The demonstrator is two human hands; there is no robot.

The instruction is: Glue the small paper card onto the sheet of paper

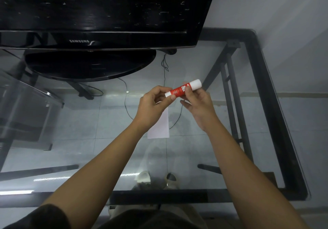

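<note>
I hold the glue stick [183, 88], light and rigid, both grips pinching it; paper [160, 127] at six o'clock.

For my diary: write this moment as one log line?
left hand: holds red-and-white glue stick | right hand: same | white paper sheet: on glass table

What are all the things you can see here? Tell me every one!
glue stick: one, red and white, held over the table in both hands
paper: one, white, flat on the glass under the hands
TV: one, black, at the table's far side on an oval stand
table: one, clear glass with black frame
cable: thin, black, seen under the glass
shoes: two, pale, on the floor below the glass
left hand: pinching the stick's end
right hand: gripping the stick's middle
</note>
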